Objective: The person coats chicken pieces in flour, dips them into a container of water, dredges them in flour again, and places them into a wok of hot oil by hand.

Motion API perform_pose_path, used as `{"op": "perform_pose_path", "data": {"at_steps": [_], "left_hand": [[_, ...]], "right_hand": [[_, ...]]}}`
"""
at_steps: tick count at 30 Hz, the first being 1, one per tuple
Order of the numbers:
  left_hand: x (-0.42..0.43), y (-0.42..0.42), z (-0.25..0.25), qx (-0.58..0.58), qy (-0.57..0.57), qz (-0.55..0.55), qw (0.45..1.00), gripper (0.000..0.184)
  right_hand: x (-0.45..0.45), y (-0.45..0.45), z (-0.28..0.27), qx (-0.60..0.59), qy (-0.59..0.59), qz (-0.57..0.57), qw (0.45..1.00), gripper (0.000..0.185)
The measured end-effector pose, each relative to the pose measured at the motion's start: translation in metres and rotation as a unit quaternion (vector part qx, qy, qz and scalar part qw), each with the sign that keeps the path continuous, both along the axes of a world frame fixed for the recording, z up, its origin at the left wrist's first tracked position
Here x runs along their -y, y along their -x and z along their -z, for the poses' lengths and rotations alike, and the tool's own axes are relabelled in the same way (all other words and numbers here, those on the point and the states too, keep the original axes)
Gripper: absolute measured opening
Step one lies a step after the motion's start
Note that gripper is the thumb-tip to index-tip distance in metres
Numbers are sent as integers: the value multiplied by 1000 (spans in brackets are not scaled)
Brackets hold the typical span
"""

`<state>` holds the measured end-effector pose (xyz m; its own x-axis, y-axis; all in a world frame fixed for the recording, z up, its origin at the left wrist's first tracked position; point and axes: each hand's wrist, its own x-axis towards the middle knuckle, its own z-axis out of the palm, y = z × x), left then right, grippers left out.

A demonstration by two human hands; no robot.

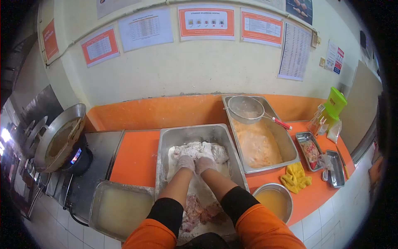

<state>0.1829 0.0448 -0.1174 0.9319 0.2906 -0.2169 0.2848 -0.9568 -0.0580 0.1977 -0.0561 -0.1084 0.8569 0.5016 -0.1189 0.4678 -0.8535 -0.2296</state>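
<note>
My left hand (186, 163) and my right hand (205, 165) are side by side in a deep metal tray (162, 145). Both are pale with flour or thin gloves. They touch the near side of a row of flour-coated meat pieces (193, 148), which looks like chicken. Their fingers point down and away from me, hidden in the flour and pieces, so their grip does not show. White flour (224, 168) covers the tray's bottom. Reddish, less coated meat (192, 211) lies at the near end, between my forearms.
Right of the tray stand a tray of orange-tinted liquid (259, 143) with a red-handled sieve (246, 110) across it, a bowl of yellow liquid (273, 201) and a yellow cloth (295, 177). Leftward are a pan of cloudy liquid (124, 209) and a large wok (62, 137) on a stove.
</note>
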Motion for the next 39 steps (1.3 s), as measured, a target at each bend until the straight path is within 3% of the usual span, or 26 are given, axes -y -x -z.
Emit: {"op": "perform_pose_path", "data": {"at_steps": [2,4,5,6,8,10,12,17,19,20,22,24,25,26,27,30,33,36,39], "left_hand": [[-15,-12,12,-30,-49,58,997,29],[-29,-14,10,80,0,18,997,28],[-35,-15,7,133,25,-3,991,27],[-33,-9,-22,65,14,31,997,27],[-27,12,-105,-72,-12,98,993,27],[-52,13,-101,-96,7,41,994,28],[-57,26,-113,-118,21,9,993,29],[-33,122,-219,-86,40,61,994,25],[-37,153,-246,-95,118,6,988,24],[-44,166,-252,-99,157,-23,982,25],[-119,184,-203,51,411,74,907,24],[-138,220,-209,101,389,122,907,24],[-113,248,-251,65,249,119,959,24],[-105,266,-267,41,183,87,978,24],[-97,284,-282,10,117,56,991,24],[-105,324,-281,-16,131,-96,987,27],[-120,353,-248,-40,109,-183,976,30],[-133,376,-213,-52,128,-206,969,31],[-153,398,-163,-28,133,-213,968,32]], "right_hand": [[0,-1,-7,-34,-33,28,998,30],[3,1,-33,-91,-70,64,991,30],[3,-14,-16,-70,-27,35,997,30],[7,-23,-17,-58,1,6,998,29],[23,-18,-74,-55,80,-90,991,26],[43,-16,-122,-70,133,-171,974,24],[57,-38,-109,-36,165,-178,969,23],[64,3,-142,-2,195,-220,956,18],[58,19,-159,-79,152,-156,973,15],[55,22,-166,-55,161,-251,953,18],[35,41,-188,-60,91,-294,950,22],[17,101,-246,-169,44,-155,972,35],[5,112,-252,-151,48,-197,967,37],[-8,122,-255,-134,50,-240,960,39],[-19,132,-255,-116,53,-282,951,41],[-77,148,-215,18,13,-509,861,46],[-83,225,-246,-74,35,-436,896,43],[-128,245,-172,-31,44,-505,861,26],[-159,247,-73,46,-91,-608,787,19]]}}
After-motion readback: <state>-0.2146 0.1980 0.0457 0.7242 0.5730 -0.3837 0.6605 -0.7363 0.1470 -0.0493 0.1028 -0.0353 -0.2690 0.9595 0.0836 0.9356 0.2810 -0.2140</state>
